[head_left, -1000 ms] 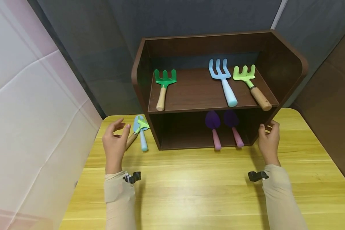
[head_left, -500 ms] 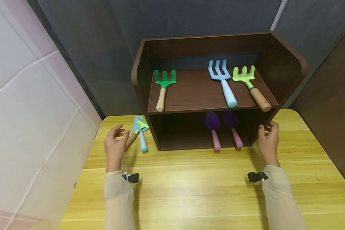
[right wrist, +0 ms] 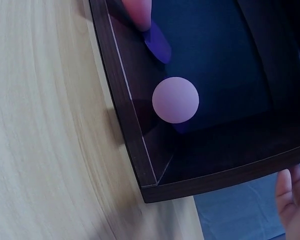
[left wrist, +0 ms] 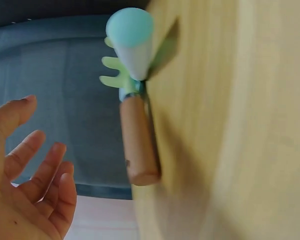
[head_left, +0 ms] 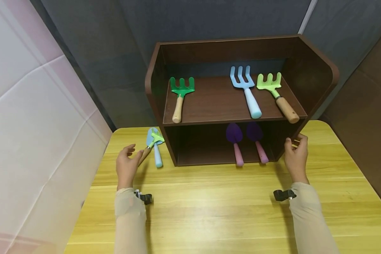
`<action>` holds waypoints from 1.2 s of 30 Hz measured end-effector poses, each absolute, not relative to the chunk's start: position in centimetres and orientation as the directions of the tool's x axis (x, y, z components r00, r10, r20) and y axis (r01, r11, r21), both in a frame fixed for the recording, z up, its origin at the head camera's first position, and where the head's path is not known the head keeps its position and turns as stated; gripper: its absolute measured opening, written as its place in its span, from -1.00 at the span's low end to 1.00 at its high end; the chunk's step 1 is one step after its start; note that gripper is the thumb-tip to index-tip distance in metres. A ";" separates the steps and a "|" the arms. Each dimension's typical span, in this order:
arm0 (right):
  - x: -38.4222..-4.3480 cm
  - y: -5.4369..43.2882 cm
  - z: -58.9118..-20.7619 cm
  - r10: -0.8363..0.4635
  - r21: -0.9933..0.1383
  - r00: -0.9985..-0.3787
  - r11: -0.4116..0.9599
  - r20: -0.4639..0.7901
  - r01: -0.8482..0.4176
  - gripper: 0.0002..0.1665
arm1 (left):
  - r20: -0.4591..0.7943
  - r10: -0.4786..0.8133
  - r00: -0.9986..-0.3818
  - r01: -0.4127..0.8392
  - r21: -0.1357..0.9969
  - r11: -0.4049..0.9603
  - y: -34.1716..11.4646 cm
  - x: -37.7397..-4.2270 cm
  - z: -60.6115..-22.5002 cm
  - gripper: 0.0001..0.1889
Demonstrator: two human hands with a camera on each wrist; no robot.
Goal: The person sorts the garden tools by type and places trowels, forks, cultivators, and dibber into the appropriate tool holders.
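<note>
My left hand [head_left: 127, 167] hovers by the left end of the shelf, fingers loosely bent and holding nothing. Closest to it is a light-green hand rake [left wrist: 140, 140] with a wooden handle, lying across a light-blue trowel [head_left: 157, 155] on the table. In the left wrist view the hand [left wrist: 30, 185] is apart from that handle. My right hand [head_left: 296, 158] is at the outer right side of the dark brown two-tier shelf [head_left: 209, 109], fingertips right at the panel. Two purple trowels [head_left: 234, 133] with pink handles lie on the lower tier, handles jutting past its front.
On the upper tier lie a green rake [head_left: 182, 91] at left, a light-blue fork [head_left: 251, 98] and a light-green rake [head_left: 285, 106] at right. The wooden table [head_left: 216, 211] extends in front. A white panel [head_left: 44, 123] borders the left and a grey curtain [head_left: 130, 70] the back.
My left hand has lowered slightly toward the person, near the wooden handle of the light-green rake. The right hand stays at the shelf's side, and the tools lie as before.
</note>
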State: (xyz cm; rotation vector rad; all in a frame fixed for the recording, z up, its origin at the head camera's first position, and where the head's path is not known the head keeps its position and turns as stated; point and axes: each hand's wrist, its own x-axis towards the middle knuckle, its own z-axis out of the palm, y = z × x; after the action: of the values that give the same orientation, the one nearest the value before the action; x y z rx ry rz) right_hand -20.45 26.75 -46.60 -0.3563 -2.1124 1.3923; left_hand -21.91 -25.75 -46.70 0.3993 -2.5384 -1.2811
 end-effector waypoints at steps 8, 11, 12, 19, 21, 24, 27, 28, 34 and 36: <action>-20.7 27.0 -46.6 0.517 -0.914 -0.806 0.401 0.286 -0.067 -0.57 | 0.109 -0.360 -0.926 -0.131 0.803 0.581 -26.6 -22.5 -48.7 -0.43; -20.7 27.0 -46.6 0.522 -0.916 -0.806 0.397 0.278 -0.059 -0.57 | 0.094 -0.359 -0.929 -0.138 0.810 0.570 -26.8 -22.7 -49.4 -0.41; -20.7 27.0 -46.6 0.524 -0.917 -0.806 0.395 0.275 -0.057 -0.58 | 0.085 -0.356 -0.931 -0.140 0.815 0.562 -26.8 -22.7 -49.6 -0.40; -20.6 27.3 -46.6 0.526 -0.924 -0.813 0.380 0.249 -0.038 -0.55 | -0.011 -0.320 -0.948 -0.173 0.857 0.486 -26.7 -22.6 -50.1 -0.40; -20.6 27.3 -46.6 0.525 -0.925 -0.816 0.378 0.242 -0.031 -0.55 | -0.024 -0.316 -0.949 -0.180 0.861 0.476 -26.7 -22.6 -50.2 -0.39; -20.5 27.3 -46.6 0.519 -0.927 -0.820 0.374 0.242 -0.036 -0.55 | -0.041 -0.320 -0.947 -0.196 0.862 0.468 -26.8 -22.6 -50.5 -0.39; -20.5 27.2 -46.5 0.513 -0.926 -0.823 0.375 0.243 -0.040 -0.54 | -0.061 -0.323 -0.945 -0.216 0.856 0.470 -26.8 -22.8 -50.8 -0.38; -20.5 27.1 -46.5 0.511 -0.926 -0.824 0.376 0.244 -0.041 -0.54 | -0.066 -0.325 -0.943 -0.223 0.853 0.472 -26.9 -22.8 -50.9 -0.38; -20.4 27.0 -46.4 0.508 -0.923 -0.826 0.383 0.245 -0.038 -0.55 | -0.089 -0.339 -0.937 -0.253 0.841 0.478 -27.0 -23.0 -51.4 -0.39; -20.4 27.0 -46.4 0.510 -0.922 -0.823 0.385 0.250 -0.042 -0.55 | -0.091 -0.342 -0.935 -0.259 0.835 0.486 -26.9 -23.1 -51.5 -0.39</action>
State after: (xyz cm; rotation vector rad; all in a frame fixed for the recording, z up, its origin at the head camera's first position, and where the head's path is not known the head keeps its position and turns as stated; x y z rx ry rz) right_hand -20.37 27.00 -46.39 -0.4012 -2.1447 1.4490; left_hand -23.12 -26.93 -51.46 0.5331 -2.6319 -1.4550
